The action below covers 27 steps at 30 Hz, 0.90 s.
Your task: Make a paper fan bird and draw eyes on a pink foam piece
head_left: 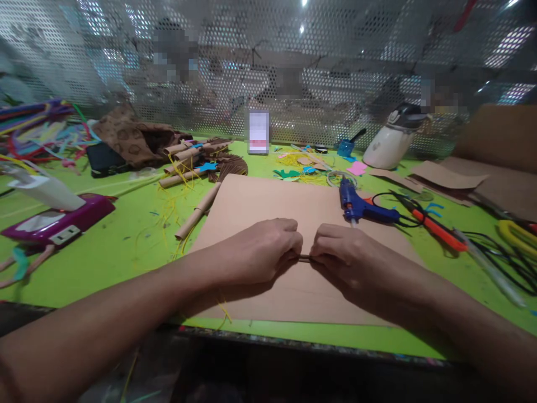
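My left hand (260,250) and my right hand (350,252) rest close together on a tan cardboard sheet (268,201) lying on the green table (126,246). Both hands are closed. Between them they pinch a thin dark stick-like piece (305,258), of which only a short bit shows between the fingertips. The rest of it is hidden inside the fingers. A blue glue gun (356,206) lies on the sheet's right corner, just beyond my right hand.
Rolled brown paper tubes (195,215) and yellow shreds lie at the left of the sheet. A magenta box (59,221) sits far left, red-handled scissors (436,226) and black cables at the right. A white jug (388,145) and a perforated metal screen stand behind.
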{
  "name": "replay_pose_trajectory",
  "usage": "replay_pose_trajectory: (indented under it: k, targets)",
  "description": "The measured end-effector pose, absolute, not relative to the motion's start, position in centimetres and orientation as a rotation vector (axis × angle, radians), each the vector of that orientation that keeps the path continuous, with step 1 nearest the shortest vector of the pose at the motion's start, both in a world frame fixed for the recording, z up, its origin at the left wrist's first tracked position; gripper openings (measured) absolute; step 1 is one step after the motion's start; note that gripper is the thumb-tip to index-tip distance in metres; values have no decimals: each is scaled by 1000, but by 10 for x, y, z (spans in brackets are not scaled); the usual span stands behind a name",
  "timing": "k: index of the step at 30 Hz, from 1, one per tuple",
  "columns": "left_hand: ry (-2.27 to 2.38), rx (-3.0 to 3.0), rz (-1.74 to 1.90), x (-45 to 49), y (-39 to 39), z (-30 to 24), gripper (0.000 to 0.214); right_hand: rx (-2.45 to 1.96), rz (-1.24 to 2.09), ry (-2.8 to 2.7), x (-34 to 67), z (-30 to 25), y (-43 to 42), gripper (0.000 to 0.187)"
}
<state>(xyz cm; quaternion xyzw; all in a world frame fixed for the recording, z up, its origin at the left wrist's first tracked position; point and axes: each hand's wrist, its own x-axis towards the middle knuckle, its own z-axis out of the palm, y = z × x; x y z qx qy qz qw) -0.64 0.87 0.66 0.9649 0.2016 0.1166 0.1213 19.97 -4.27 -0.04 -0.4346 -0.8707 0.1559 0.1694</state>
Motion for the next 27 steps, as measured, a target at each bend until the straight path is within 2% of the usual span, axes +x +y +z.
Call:
replay_pose_trajectory:
  k: [27]
  targets:
    - [803, 3157, 148, -24, 4, 19, 17, -1374, -58, -2686, 206, 1, -58, 15]
